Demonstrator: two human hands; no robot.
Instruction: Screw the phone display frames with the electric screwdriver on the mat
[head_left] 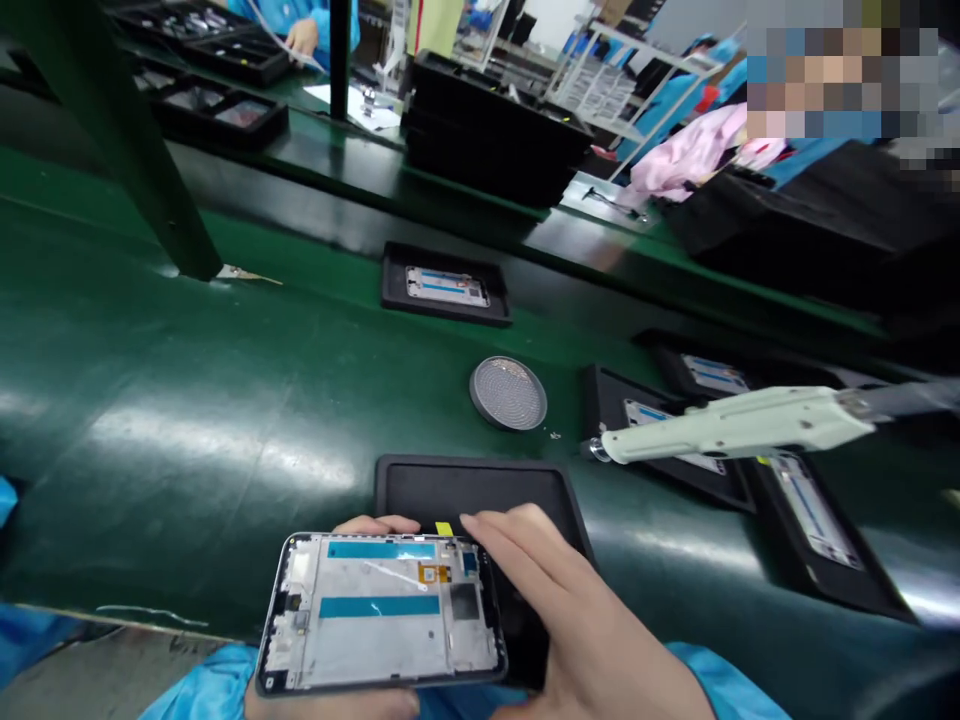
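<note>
- Right now our left hand [330,640] has the phone display frame [379,612] clamped in it, fingers curled over the top edge and the heel of the hand showing below the bottom edge.
- The frame lies screen-side down, its silver back with blue strips facing up, tilted just above a black rubber tray [472,490].
- Our right hand [585,620] is open, its fingers [499,530] extended and close together, right beside the frame's upper right corner; we cannot tell whether they bear on it.
- A small yellow tab [444,528] shows at the frame's top edge, just beside those fingers.
- Beyond the hands, a round metal mesh disc [508,392] sits on the green conveyor belt [225,400].
- A pale green electric screwdriver [735,425] hangs to the right, over more black trays [442,285] holding frames.
- Blue sleeves [217,680] cover our arms; a co-worker's hand [304,38] shows far off.
</note>
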